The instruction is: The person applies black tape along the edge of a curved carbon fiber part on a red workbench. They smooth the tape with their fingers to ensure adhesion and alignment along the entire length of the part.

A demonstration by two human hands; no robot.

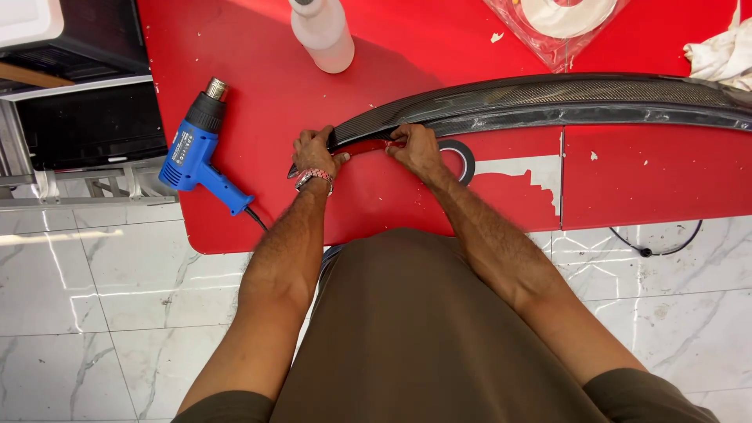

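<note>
Both hands pinch a red tape strip (368, 146) along the near edge of a carbon-fibre spoiler (548, 106) lying across the red table (258, 102), left hand (316, 153) anchoring the tip, right hand (415, 149) at three o'clock of it pressing, fingers closed on the strip. A blue heat gun (196, 149) lies at nine o'clock, a tape roll (462, 157) beside the right wrist, within reach.

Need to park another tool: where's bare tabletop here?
Bare red table between heat gun and white bottle; also below the carbon-fibre strip at right. Crowded where both hands, left and right, meet by the tape roll.
</note>
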